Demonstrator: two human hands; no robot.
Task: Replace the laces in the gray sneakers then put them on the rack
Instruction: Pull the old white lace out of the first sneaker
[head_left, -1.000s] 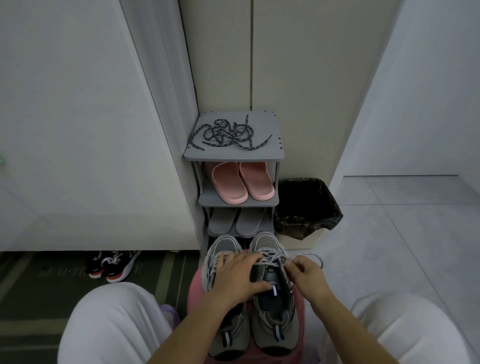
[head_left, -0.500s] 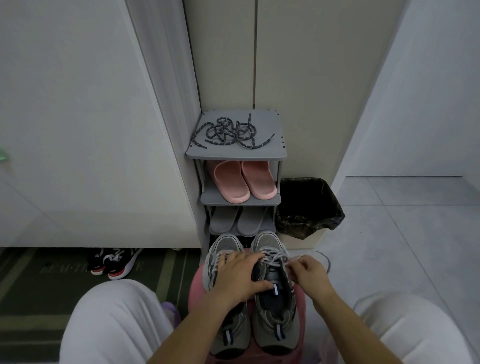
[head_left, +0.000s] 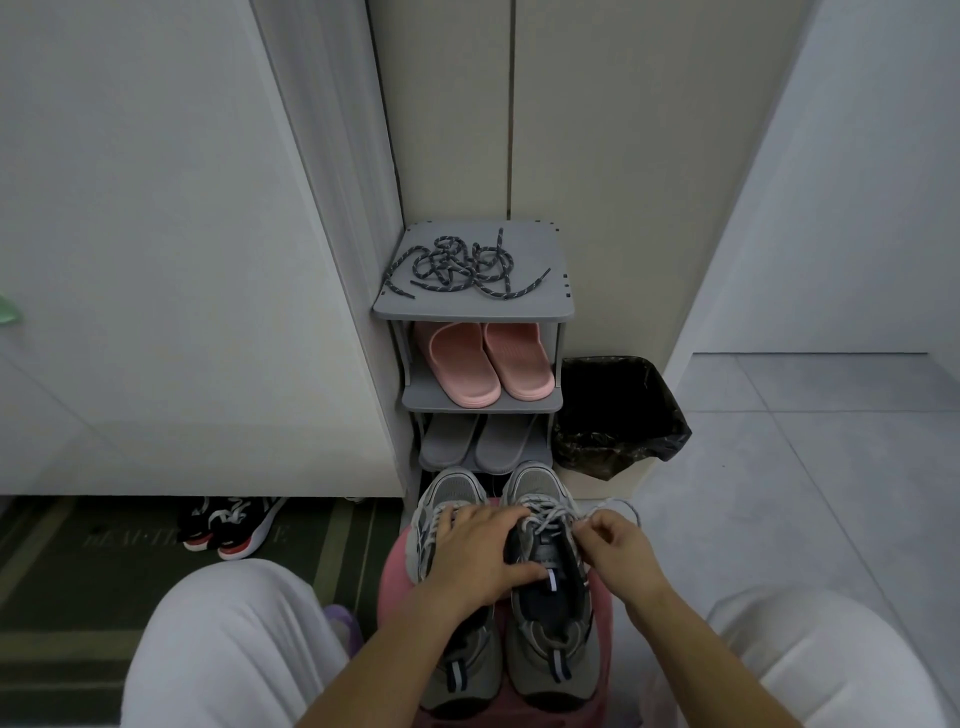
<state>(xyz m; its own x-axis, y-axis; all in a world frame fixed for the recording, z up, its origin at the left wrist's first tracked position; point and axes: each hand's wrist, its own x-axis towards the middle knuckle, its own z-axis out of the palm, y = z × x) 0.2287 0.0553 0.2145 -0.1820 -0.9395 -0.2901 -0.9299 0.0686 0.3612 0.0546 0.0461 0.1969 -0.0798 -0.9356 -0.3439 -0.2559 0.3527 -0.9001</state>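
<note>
Two gray sneakers sit side by side on a pink stool (head_left: 395, 577) at bottom center of the frame, toes pointing up-frame toward the rack (head_left: 472, 307). Neither one is on the rack.

Left hand (head_left: 483, 556) lies palm down across the left sneaker (head_left: 451, 489). Its fingers (head_left: 448, 519) are spread and fairly straight over the lacing, pressing and not curled round anything. The thumb reaches over to the tongue of the right sneaker (head_left: 550, 644).

Right hand (head_left: 618, 545) is just right of the right sneaker. Its fingers are closed in a pinch on the light lace (head_left: 545, 512), which is threaded through the upper eyelets. A loose loop of that lace hangs off to the right. Cannot tell how far down the lacing goes, because the hands cover part of it.

A tangle of dark laces (head_left: 462, 265) lies on the rack's top shelf, center frame. Pink slippers (head_left: 488, 364) are on the shelf below, and gray slippers (head_left: 478, 441) on the next one down.

A bin (head_left: 618, 415) lined with a black bag stands right of the rack, touching or just beside it. Black and red shoes (head_left: 228, 522) lie at lower left on a dark green mat (head_left: 78, 571).

The person's knees (head_left: 228, 649) in white trousers fill both bottom corners.
</note>
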